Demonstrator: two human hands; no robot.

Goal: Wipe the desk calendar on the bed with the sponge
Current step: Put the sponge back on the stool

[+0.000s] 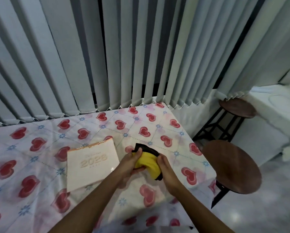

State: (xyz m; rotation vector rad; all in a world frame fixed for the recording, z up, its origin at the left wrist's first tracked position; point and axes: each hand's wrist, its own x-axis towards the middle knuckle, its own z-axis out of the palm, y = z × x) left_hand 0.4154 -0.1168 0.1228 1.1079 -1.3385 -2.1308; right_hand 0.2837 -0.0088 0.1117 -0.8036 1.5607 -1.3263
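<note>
A white desk calendar (90, 165) with an orange spiral top and "2026" on its cover lies flat on the bed (40, 157), left of my hands. A yellow sponge (148, 163) with a dark scouring side is squeezed and bent between both hands above the sheet. My left hand (132, 165) grips its left end, thumb on top. On the sponge's right end, my right hand (166, 172) closes its fingers. Both hands sit just right of the calendar, apart from it.
The bed sheet shows red hearts and blue flowers. Grey vertical blinds (124, 56) hang behind the bed. A round brown stool (233, 167) stands right of the bed, a second one (238, 108) farther back, beside white furniture (275, 115).
</note>
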